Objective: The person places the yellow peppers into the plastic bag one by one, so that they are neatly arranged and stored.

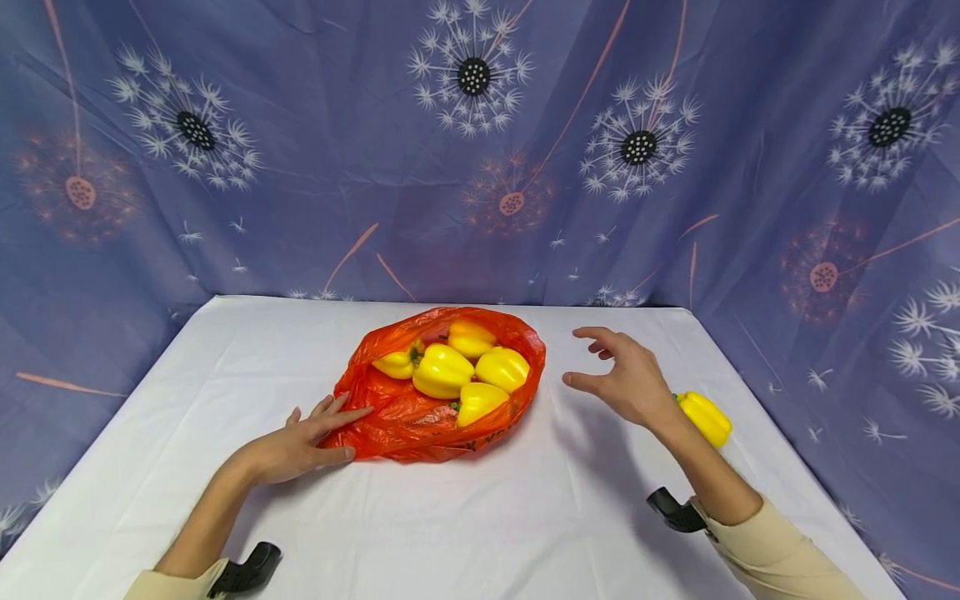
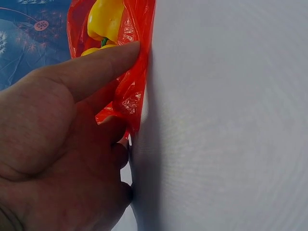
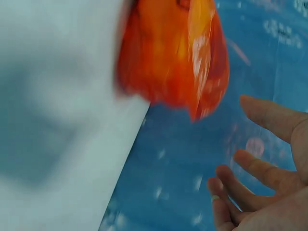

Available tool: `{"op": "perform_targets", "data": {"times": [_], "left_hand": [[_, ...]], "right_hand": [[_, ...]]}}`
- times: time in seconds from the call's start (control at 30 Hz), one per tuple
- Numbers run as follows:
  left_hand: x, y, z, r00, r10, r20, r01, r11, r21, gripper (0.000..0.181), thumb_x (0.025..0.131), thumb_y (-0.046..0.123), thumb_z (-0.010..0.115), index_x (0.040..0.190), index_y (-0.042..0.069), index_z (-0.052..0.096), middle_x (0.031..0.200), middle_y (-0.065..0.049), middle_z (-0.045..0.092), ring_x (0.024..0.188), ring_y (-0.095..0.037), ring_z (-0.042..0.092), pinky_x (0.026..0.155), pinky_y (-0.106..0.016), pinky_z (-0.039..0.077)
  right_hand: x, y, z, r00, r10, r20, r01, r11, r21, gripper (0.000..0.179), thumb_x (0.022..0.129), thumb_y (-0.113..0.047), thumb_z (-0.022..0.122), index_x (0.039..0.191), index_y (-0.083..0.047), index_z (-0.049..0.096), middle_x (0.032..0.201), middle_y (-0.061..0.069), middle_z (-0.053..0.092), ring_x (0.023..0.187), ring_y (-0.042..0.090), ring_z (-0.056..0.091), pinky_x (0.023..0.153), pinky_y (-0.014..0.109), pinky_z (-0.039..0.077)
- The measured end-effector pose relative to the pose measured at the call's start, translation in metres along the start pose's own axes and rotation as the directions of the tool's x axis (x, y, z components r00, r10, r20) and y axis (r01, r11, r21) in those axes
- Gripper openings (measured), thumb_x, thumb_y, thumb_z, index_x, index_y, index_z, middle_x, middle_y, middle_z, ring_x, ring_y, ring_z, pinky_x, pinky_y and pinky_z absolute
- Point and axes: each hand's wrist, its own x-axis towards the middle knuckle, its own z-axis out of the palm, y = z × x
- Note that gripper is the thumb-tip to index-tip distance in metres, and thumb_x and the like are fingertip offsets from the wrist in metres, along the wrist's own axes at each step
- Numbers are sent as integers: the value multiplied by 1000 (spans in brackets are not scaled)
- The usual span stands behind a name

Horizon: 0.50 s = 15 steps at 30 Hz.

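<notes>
A red plastic bag (image 1: 405,429) lies on its side on the white table, its mouth spread wide. Several yellow bell peppers (image 1: 443,372) sit inside it, some showing green stems. My left hand (image 1: 294,450) rests at the bag's near left edge, fingers spread and mostly straight; in the left wrist view its thumb (image 2: 108,65) lies along the red plastic. Right of the bag, my right hand (image 1: 628,379) hovers above the table with nothing in it, thumb and fingers apart. Another yellow bell pepper (image 1: 707,418) lies on the table beyond the right forearm, partly hidden by it.
The white cloth-covered table (image 1: 480,533) ends at a blue dandelion-print curtain (image 1: 360,167) behind and at both sides. A black wrist mount (image 1: 251,568) sits on the left sleeve, and a second black mount (image 1: 677,510) on the right one.
</notes>
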Motion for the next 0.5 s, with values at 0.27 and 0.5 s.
{"op": "perform_targets", "data": {"times": [0.27,0.5], "left_hand": [[1,0,1,1000,-8,-4,8,1000,9,66,93,40,70,153,23,48,166,-30,13,152,-54,-4,112,-77,-14],[1,1,2,1000,-13,-4,13,1000,9,67,93,41,71,153,23,48,166,-30,13,152,-54,-3,112,-78,-13]], "right_hand": [[-15,56,-37,994,107,-22,-108,992,-65,72,87,-43,79,146,-12,53,129,25,62,117,42,57,92,57,49],[-29,101,-56,973,217,82,-207,971,-117,85,88,-50,75,153,-7,41,140,33,51,126,49,49,92,65,46]]}}
